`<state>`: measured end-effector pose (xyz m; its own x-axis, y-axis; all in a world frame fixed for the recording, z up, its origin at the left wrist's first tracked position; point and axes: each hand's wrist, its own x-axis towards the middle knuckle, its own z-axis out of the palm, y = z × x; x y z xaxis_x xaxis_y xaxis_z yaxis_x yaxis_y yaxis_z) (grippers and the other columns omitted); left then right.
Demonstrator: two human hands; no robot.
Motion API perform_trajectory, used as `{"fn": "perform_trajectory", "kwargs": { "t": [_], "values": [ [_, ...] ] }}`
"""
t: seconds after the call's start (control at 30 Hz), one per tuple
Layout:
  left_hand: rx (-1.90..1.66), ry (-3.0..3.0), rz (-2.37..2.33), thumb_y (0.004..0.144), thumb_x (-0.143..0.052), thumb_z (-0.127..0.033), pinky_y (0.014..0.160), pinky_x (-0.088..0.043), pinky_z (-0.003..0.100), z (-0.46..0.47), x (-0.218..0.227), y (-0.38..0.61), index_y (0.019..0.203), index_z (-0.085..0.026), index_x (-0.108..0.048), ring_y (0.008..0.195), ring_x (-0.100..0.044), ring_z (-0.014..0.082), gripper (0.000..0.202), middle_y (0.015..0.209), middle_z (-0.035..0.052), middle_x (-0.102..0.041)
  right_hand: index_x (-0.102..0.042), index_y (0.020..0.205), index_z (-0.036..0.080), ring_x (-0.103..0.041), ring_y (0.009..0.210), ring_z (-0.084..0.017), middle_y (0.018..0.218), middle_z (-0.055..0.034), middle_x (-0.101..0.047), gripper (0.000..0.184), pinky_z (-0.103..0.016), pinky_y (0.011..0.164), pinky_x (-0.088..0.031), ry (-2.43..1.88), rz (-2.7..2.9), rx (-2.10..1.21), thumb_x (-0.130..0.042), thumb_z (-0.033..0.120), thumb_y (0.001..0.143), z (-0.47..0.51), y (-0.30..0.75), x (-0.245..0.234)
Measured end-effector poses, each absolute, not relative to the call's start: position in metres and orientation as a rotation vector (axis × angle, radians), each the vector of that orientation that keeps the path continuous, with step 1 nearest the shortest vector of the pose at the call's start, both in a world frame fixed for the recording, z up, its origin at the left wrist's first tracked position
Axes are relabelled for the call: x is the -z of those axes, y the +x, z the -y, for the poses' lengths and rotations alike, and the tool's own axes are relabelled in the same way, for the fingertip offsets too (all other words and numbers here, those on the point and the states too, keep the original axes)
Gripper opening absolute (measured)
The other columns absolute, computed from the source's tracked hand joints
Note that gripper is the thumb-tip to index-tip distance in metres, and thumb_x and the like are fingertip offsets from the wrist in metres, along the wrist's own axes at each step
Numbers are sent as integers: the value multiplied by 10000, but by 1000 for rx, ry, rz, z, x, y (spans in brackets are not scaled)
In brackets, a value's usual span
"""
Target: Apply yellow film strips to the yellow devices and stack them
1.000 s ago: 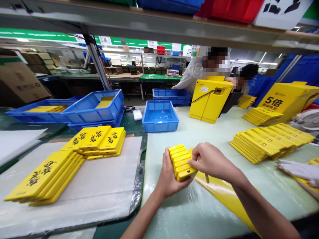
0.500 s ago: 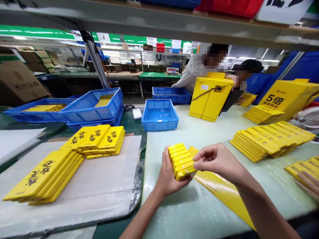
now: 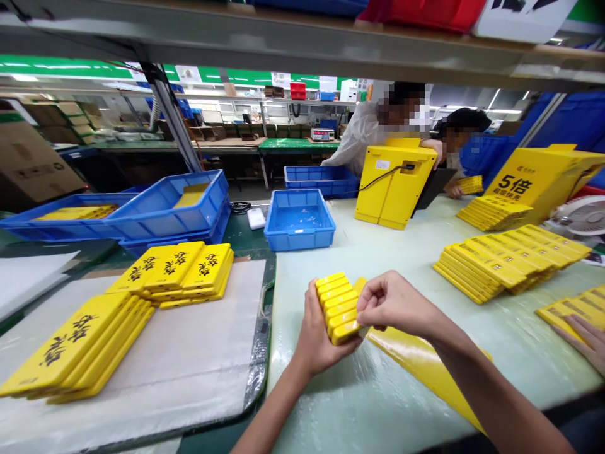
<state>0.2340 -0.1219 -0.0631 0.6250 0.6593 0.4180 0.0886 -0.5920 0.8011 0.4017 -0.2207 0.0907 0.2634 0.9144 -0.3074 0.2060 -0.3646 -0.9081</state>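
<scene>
My left hand (image 3: 317,337) is wrapped around a stack of several flat yellow power banks (image 3: 336,304), held on edge above the table with their narrow ends up. At the stack's near right corner, my right hand (image 3: 394,306) is pinched closed. Its fingertips touch the nearest power bank, but whatever they grip is too small to make out. Beneath both hands lies a glossy yellow sheet (image 3: 425,372) on the pale green table mat (image 3: 331,403). Yellow power banks with black lettering (image 3: 70,340) are piled on the white-covered mat at the left.
An empty-looking blue bin (image 3: 299,238) stands ahead, with more blue bins (image 3: 174,211) at left. A yellow cabinet (image 3: 394,186) stands near two people. Rows of yellow power banks (image 3: 501,258) lie at right, where another person's hand (image 3: 583,337) rests. A shelf (image 3: 302,38) crosses overhead.
My right hand has shifted slightly left along the end of the nearest power bank. My left hand keeps its hold. The whole view has moved a little.
</scene>
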Motion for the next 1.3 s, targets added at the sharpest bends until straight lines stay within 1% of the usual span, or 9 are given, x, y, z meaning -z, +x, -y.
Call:
{"fn": "perform_trajectory", "kwargs": {
  "t": [0.1, 0.2, 0.33, 0.47, 0.57, 0.7, 0.8, 1.0, 1.3],
  "values": [
    [-926, 2056, -590, 682, -907, -559, 1279, -336, 684, 122, 63, 234, 1677, -165, -48, 1572, -348, 490, 1372, 1659, 279, -317, -664, 611, 176, -517, 459, -102, 524, 25, -605, 104, -204, 424, -362, -1869, 1174, -1158, -767, 161, 604, 219, 416, -90],
    [-921, 2051, -606, 685, -916, -515, 1284, -332, 672, 123, 61, 235, 1677, -179, -34, 1566, -359, 475, 1369, 1654, 272, -316, -679, 658, 178, -494, 456, -100, 541, 30, -583, 218, -215, 414, -328, -1975, 1297, -922, -865, 290, 679, 221, 429, -91],
    [-901, 2040, -603, 684, -911, -501, 1290, -315, 676, 124, 58, 234, 1668, -214, -49, 1560, -366, 464, 1339, 1663, 252, -292, -780, 844, 182, -632, 672, -143, 763, -28, -727, 205, -242, 606, -463, -1733, 1431, -675, -759, 378, 901, 225, 420, -89],
    [-885, 2007, -602, 695, -889, -530, 1281, -343, 660, 124, 54, 234, 1661, -195, -45, 1548, -386, 456, 1326, 1632, 249, -326, -794, 857, 203, -631, 765, -153, 886, -19, -741, 132, -264, 696, -450, -1627, 1665, -610, -890, 250, 780, 225, 398, -80],
    [-891, 2018, -600, 701, -884, -554, 1283, -328, 672, 124, 55, 234, 1662, -193, -47, 1547, -380, 463, 1325, 1634, 256, -315, -718, 742, 189, -632, 752, -157, 810, -21, -721, 134, -285, 726, -441, -1706, 1659, -499, -752, 126, 856, 223, 405, -78],
    [-893, 2041, -597, 698, -889, -581, 1301, -271, 698, 123, 59, 234, 1666, -198, -20, 1588, -306, 480, 1356, 1661, 268, -280, -697, 770, 201, -637, 749, -185, 809, -42, -729, 176, -305, 697, -453, -1778, 1429, -271, -695, 244, 941, 225, 431, -88],
    [-890, 2029, -599, 695, -888, -588, 1298, -274, 702, 123, 59, 234, 1659, -192, -24, 1584, -312, 485, 1354, 1666, 275, -268, -715, 807, 207, -634, 742, -177, 828, -33, -727, 177, -295, 688, -465, -1674, 1454, -387, -719, 308, 952, 223, 428, -94],
    [-857, 1978, -597, 699, -876, -554, 1287, -311, 684, 124, 57, 233, 1642, -194, -51, 1574, -334, 478, 1304, 1657, 264, -270, -780, 846, 190, -624, 769, -141, 862, -7, -715, 77, -268, 748, -431, -1635, 1699, -618, -781, 112, 851, 202, 393, -83],
    [-866, 1943, -606, 711, -874, -641, 1274, -321, 686, 117, 55, 231, 1643, -227, -64, 1554, -373, 476, 1302, 1647, 242, -315, -693, 814, 161, -612, 802, -170, 863, -34, -712, 137, -289, 764, -400, -1839, 1707, -434, -666, 74, 916, 200, 420, -82]
  ]
}}
